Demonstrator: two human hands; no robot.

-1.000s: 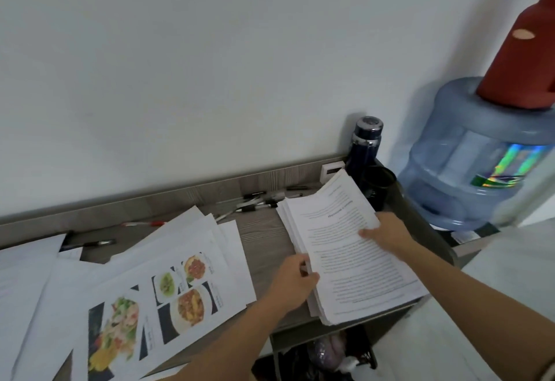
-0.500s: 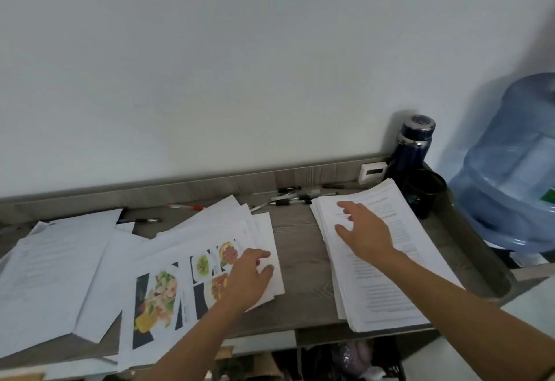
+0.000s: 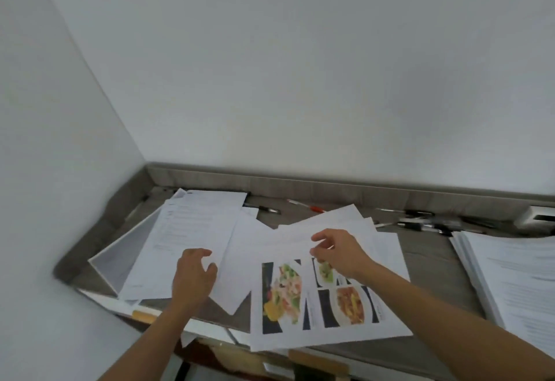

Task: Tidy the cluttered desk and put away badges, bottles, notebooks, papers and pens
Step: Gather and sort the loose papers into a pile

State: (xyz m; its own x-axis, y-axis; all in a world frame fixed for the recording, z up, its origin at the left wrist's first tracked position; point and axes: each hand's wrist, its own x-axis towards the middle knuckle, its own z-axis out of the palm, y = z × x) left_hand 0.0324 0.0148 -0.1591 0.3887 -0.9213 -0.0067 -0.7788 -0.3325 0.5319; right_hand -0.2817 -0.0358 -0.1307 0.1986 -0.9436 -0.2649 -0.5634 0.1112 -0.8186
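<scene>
Mostly papers (image 3: 192, 230) strewn on grey wooden desk (image 3: 426, 260), white corner walls (image 3: 300, 65)

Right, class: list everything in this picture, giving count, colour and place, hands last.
desk: one, grey wood, across the lower frame.
text sheets: several, white, scattered left.
food-photo sheets: at least two, white with colour pictures, front centre.
paper stack: one, white, right edge.
pens: several, mostly black, back right.
red-tipped pen: one, white and red, back centre.
left hand: one, over the text sheets, grip unclear.
right hand: one, over the food-photo sheets, grip unclear.
</scene>
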